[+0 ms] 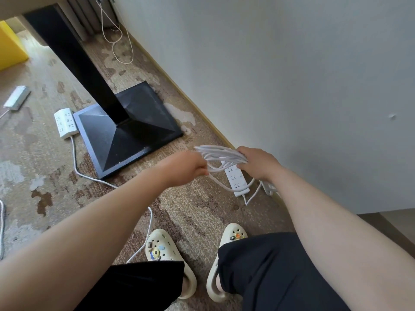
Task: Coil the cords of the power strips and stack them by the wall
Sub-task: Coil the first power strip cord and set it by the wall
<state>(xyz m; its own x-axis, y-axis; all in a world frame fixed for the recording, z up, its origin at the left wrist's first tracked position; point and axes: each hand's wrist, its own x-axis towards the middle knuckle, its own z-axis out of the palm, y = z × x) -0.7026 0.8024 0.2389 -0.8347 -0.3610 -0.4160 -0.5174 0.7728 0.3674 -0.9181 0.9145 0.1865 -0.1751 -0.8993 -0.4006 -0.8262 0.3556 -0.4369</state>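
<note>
My right hand (258,163) grips a bundle of white cord loops (221,154) above a white power strip (237,179) that lies on the carpet close to the wall. My left hand (190,166) pinches a strand of the same cord just left of the loops. A second white power strip (65,123) lies flat beside the black table base, and its cord (77,169) trails across the carpet toward my feet. A third strip (17,97) lies at the far left with its side up.
A black table post and square base (128,129) stand on the patterned carpet left of my hands. The white wall (292,75) runs along the right. A yellow box (11,47) sits at the far left. A thin cable (116,41) hangs under the table.
</note>
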